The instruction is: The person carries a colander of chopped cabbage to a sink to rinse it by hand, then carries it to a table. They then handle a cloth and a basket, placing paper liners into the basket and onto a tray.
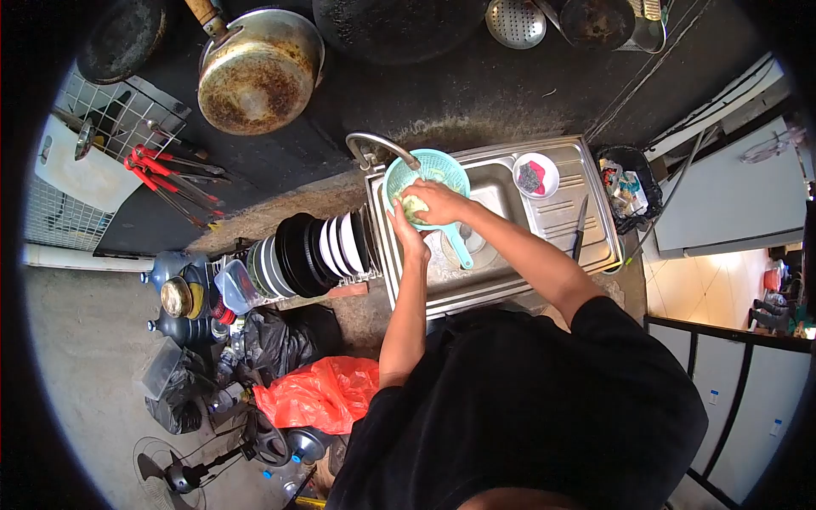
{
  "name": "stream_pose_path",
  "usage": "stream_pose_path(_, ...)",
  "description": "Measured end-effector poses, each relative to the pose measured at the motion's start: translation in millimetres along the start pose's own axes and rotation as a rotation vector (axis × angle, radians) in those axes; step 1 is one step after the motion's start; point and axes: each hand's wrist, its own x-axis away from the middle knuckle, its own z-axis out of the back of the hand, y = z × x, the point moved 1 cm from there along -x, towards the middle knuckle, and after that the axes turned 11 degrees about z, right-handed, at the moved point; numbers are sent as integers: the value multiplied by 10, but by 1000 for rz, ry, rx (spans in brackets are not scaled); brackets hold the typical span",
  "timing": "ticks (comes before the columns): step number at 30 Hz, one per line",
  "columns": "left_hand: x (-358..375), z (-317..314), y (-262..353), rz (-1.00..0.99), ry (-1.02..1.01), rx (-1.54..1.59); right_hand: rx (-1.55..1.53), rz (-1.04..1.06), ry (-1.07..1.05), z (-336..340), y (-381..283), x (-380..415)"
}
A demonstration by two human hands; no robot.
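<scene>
A light turquoise plastic colander point(453, 167) with a long handle sits over the left side of the steel sink point(501, 181), right beneath the curved faucet point(387, 143). Inside it lie pale green, wet-looking vegetable pieces point(414, 206). My left hand point(411, 235) grips the colander at its lower left rim, thumb up along the edge. Reaching into the colander, my right hand point(440, 202) has its fingers curled over the pale green pieces. Its fingertips are partly hidden among them.
On the drainboard stand a white bowl point(550, 173) with pink and dark grey scrubbers and a knife point(581, 223). A dish rack with plates point(334, 246) adjoins the sink's left. A bin point(631, 191) is at right; a blackened pan point(259, 81) hangs above.
</scene>
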Motion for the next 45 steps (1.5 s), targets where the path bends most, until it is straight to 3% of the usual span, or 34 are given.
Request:
stream_pose_path(1, 6, 11, -27, 3, 5, 3, -208, 176, -66, -39, 91, -20)
stream_pose_path(3, 19, 17, -96, 52, -8, 48, -270, 244, -34, -26, 92, -7)
stream_pose_path(6, 131, -57, -26, 48, -23, 80, 257, 20, 8, 242, -182, 53)
stream_pose_path(7, 150, -48, -23, 33, -54, 96, 259, 21, 2, 224, -212, 68)
stream_pose_path(9, 106, -44, -27, 29, -67, 114, 365, -235, -134, 173, -283, 107)
stream_pose_path(10, 101, -56, -30, 2, 12, 92, 277, -245, -145, 101, -267, 142)
stream_pose_path(14, 171, -126, -99, 2, 108, 82, 36, -119, -106, -23, -71, 186)
stream_pose_path(19, 208, -143, -163, 36, 17, 71, 97, -91, -121, -93, 123, 83)
stream_pose_path(22, 211, -164, -157, -1, 92, 99, 232, -192, 50, -59, 56, 32)
stream_pose_path(23, 207, -148, -164, -4, 95, 104, 234, -188, 48, -43, 14, 26)
stream_pose_path(25, 172, -25, -286, -28, 48, 182, 370, 36, 3, 1, -136, 35)
stream_pose_path(26, 148, 22, -342, -55, 61, 225, 261, -9, -109, 59, -215, 18)
stream_pose_path(31, 491, 6, -236, -87, 248, 180, 217, -37, -117, -39, -412, 120)
stream_pose_path(33, 545, 34, -254, -54, 327, 229, 237, -3, 86, -89, -465, 208)
stream_pose_path(34, 586, 57, -258, -63, 274, 224, 242, 27, 121, -98, -477, 242)
stream_pose_path(39, 620, 71, -339, -8, 348, 173, 203, -26, 171, -169, -560, 352)
stream_pose_path(41, 621, 74, -365, -71, 225, 192, 187, -56, 272, -178, -604, 391)
stream_pose_path(45, 583, 50, -446, -78, 192, 214, 142, -114, 327, -89, -697, 448)
